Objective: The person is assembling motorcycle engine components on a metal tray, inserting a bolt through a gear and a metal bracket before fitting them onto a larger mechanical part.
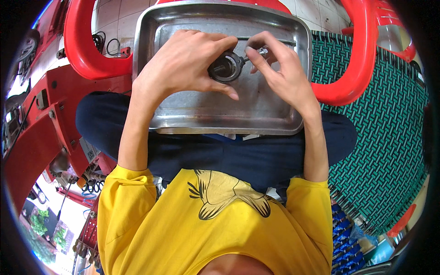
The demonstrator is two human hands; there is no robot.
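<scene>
Over a shallow metal tray, my left hand is curled around a dark round metal part with a hollow, ring-shaped end facing up. The left thumb reaches out below the ring. A thin shaft with a silvery, bolt-like end sticks out from the ring's right side. My right hand pinches this bolt between thumb and fingers; some of its fingertips are hidden behind the thumb. Whether the bolt is joined to the ring, I cannot tell.
A thin dark rod lies along the tray's far side. The tray rests against a red plastic chair, whose arms curve up on both sides. Red machinery stands at left. A green woven seat is at right.
</scene>
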